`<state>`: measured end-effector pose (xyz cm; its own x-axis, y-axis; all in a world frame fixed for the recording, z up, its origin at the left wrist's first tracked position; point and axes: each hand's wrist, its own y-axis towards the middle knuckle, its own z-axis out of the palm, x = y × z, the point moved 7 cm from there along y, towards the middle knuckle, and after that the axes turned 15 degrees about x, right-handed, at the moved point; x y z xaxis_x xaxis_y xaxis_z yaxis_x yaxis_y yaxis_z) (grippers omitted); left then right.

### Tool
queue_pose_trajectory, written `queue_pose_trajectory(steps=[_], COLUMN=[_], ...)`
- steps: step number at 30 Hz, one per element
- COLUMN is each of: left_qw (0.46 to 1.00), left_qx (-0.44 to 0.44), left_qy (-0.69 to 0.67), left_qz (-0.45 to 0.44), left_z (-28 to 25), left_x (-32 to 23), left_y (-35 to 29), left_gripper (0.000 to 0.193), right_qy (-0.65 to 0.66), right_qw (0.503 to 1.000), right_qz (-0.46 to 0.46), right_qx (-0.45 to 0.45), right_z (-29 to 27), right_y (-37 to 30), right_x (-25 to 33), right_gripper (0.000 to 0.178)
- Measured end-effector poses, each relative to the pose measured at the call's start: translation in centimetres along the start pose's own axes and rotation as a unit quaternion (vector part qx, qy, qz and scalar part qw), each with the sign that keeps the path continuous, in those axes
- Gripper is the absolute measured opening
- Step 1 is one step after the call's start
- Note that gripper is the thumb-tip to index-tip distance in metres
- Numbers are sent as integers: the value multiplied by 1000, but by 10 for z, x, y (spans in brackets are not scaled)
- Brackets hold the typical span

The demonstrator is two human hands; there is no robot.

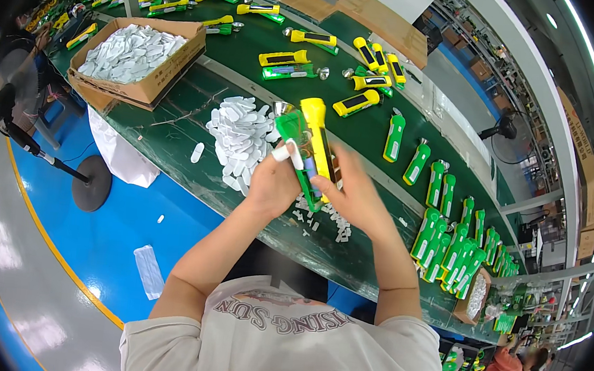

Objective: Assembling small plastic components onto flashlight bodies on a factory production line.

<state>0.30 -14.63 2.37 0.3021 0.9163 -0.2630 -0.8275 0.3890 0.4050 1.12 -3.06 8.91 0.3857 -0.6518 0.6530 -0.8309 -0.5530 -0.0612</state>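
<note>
Head view: both hands are up in front of the chest over the near edge of a dark green workbench (pixel 180 148), with an opened flashlight between them. Its green flashlight shell (pixel 291 125) is on the left and its yellow flashlight shell (pixel 318 141), with a long black panel, leans just beside it; a silver reflector cup (pixel 283 109) shows at the upper end. The left hand (pixel 273 182) is curled partway closed around the green shell from the outer side. A white piece shows at its fingers; whether it is a loose part or a finger covering, I cannot tell. The right hand (pixel 354 192) is partly closed on the yellow shell, thumb across the lower part, other fingers mostly hidden behind.

Both shells look like thin, stiff, light plastic, smooth enough to slip a little. Wires and a bluish cylinder, perhaps a battery, seem to lie between them, so pulling the shells wide apart could strain the joints. The outer long sides look the safest hold, clear of the panel and reflector.

Left of the hands lies a heap of white oval pieces (pixel 237 138), with small white parts (pixel 340 227) scattered below. Green flashlight bodies (pixel 423 233) lie in rows to the right.
</note>
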Motion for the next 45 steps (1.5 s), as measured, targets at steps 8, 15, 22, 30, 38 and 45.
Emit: queue_pose_trajectory(steps=[8, 15, 22, 30, 38, 45], left_qw=[981, 966, 962, 954, 957, 936], left_qx=[-163, -202, -209, -198, -225, -224], left_qy=[97, 142, 159, 221, 169, 257], left_qz=[49, 78, 71, 39, 75, 86], left_z=[-11, -19, -15, -13, -20, -37], left_x=[9, 7, 5, 14, 17, 19], left_y=[4, 0, 0, 0, -3, -2], left_gripper=[39, 36, 30, 29, 28, 28], right_qy=[32, 185, 274, 391, 207, 92], right_qw=[997, 981, 958, 919, 966, 980], right_qz=[-46, -38, -63, -25, -55, -47], right_qx=[-44, -46, -51, -50, -143, -169], right_z=[2, 6, 16, 24, 23, 36], right_y=[-11, -11, -8, -10, -21, -22], right_x=[-19, -35, -50, -59, -45, -34], right_gripper=[43, 40, 42, 43, 34, 37])
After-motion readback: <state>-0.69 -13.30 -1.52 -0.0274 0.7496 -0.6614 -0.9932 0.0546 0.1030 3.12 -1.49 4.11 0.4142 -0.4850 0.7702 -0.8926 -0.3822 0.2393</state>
